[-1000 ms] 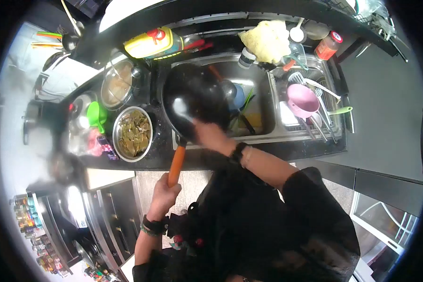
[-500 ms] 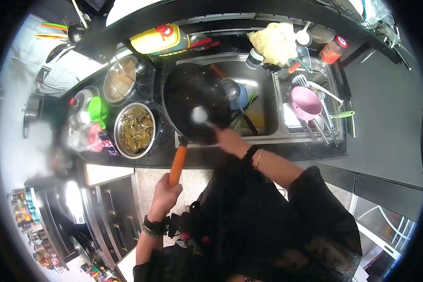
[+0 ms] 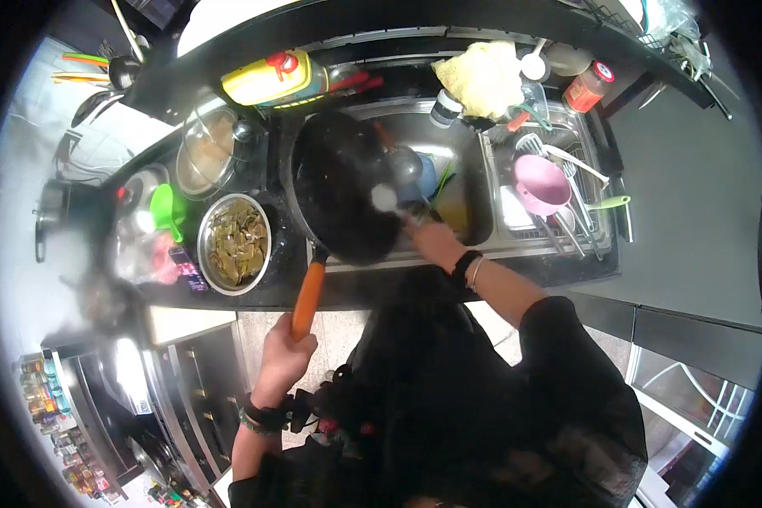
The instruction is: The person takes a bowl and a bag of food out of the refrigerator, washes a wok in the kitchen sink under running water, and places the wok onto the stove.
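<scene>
A large black wok is tilted over the left part of the steel sink. Its orange handle points toward me, and my left hand is wrapped around it. Over the wok's right rim, my right hand is closed, with fingers pointing into the pan. A blurred whitish round shape shows just beyond its fingertips; I cannot make out what it is. Behind the wok, a ladle and a blue item lie in the sink basin, partly hidden.
To the left stand a steel bowl of cut greenish pieces, a green scoop and a lidded pot. On the right, a pink colander sits among utensils on the drainer. Behind are a yellow bottle, yellow cloth and red-lidded jar.
My right hand has moved right, toward the wok's rim, and the whitish shape has shifted right with it. The left hand keeps its grip on the handle. The view has shifted slightly.
</scene>
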Action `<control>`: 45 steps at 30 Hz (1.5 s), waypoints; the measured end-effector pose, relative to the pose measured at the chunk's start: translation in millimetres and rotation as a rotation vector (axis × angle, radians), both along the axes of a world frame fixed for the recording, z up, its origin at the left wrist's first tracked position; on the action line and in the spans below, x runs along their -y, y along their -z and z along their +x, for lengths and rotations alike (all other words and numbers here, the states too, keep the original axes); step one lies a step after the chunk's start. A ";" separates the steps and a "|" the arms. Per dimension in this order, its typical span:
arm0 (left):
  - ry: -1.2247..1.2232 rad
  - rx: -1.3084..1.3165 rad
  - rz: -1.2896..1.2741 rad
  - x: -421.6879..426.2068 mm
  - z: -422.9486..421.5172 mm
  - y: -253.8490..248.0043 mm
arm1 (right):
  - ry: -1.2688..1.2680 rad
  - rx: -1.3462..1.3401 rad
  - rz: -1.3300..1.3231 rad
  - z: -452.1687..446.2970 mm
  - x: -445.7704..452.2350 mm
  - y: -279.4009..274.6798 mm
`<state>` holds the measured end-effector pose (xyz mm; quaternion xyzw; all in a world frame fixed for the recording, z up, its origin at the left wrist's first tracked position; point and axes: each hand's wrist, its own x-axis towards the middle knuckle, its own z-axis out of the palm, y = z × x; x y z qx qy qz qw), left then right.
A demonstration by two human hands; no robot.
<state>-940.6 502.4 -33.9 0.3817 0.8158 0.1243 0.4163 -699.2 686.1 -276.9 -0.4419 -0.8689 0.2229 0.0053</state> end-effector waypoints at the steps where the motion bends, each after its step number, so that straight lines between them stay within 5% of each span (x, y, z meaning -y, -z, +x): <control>1: -0.005 0.024 0.020 0.1 -0.4 -0.3 | 0.003 -0.001 -0.001 -0.9 -10.9 8.9; 4: -0.020 0.056 0.033 -3.2 -5.4 -1.0 | 0.051 -0.054 0.221 -15.0 -33.9 12.7; 11: -0.096 0.120 -0.065 -3.6 -15.8 4.1 | 0.019 -0.644 0.080 -124.3 -2.5 -44.4; 14: -0.179 0.174 -0.109 1.3 -17.8 6.1 | 0.103 -0.279 0.088 -115.3 -47.9 -9.1; 17: -0.223 0.199 -0.118 3.5 -24.4 2.5 | -0.103 0.069 0.241 -80.6 -75.7 -14.1; 23: -0.106 0.108 -0.050 11.8 -33.0 17.7 | -0.374 -0.069 0.476 -96.6 -124.9 -91.1; 27: -0.106 0.092 0.013 16.6 -33.2 17.4 | -0.344 0.096 0.387 -80.3 -136.7 -74.5; 28: -0.094 0.073 0.023 19.5 -33.2 17.9 | -0.407 -0.019 0.509 -68.7 -142.5 -23.7; 30: -0.090 0.065 0.005 19.2 -31.5 12.9 | -0.328 0.192 0.255 -51.6 -116.1 -29.3; 32: -0.092 0.055 0.001 17.6 -32.6 14.8 | -0.506 0.330 0.280 -49.6 -101.6 -63.3; 38: -0.072 0.023 0.026 24.8 -30.4 19.1 | -0.282 0.001 0.462 -87.1 -114.8 -79.4; 42: -0.084 0.053 0.054 29.0 -34.7 28.8 | -0.339 0.234 0.229 -57.0 -97.2 -20.7; 45: -0.050 0.031 0.082 34.1 -37.6 39.4 | -0.347 0.066 0.168 -35.0 -82.3 -27.0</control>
